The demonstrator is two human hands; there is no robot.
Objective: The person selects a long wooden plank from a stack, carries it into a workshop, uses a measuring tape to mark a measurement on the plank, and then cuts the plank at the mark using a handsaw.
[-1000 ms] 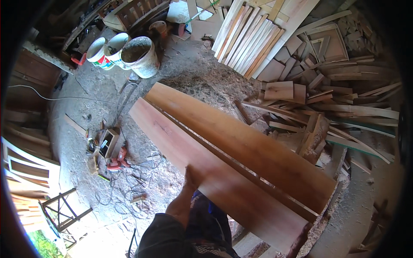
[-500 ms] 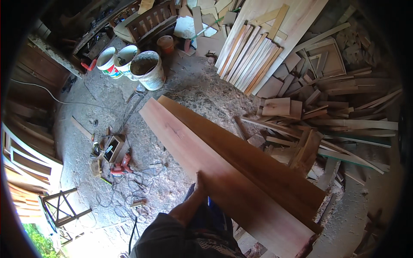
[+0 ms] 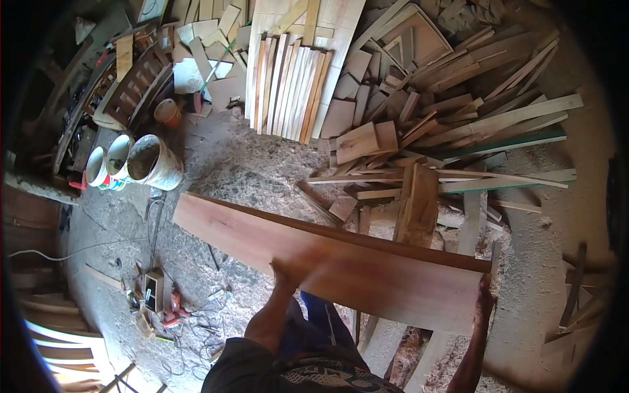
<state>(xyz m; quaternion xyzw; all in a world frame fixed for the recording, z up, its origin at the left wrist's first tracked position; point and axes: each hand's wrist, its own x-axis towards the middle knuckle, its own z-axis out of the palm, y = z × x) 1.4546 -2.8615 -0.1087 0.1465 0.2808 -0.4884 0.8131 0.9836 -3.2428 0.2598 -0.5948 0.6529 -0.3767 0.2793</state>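
Observation:
A wide pinkish-brown wooden plank (image 3: 386,281) lies across the view in front of me, its left end reaching farther away. My left hand (image 3: 284,271) grips its near edge left of the middle, the fingers hidden by the wood. My right hand (image 3: 485,302) is closed round the plank's right end. Just behind the plank runs a darker brown board (image 3: 393,246), mostly covered by it. Whether the two pieces touch cannot be made out.
A thick wooden block (image 3: 418,203) stands beyond the planks, beside heaped offcuts (image 3: 452,118). Slats (image 3: 288,85) lie on a pale panel at the back. Buckets (image 3: 156,164) stand far left. A red power tool (image 3: 175,308) and cables lie on the dusty floor at left.
The view has swung to the right. The plank now lies more crosswise and covers more of the darker board. My right hand has come into view at its right end.

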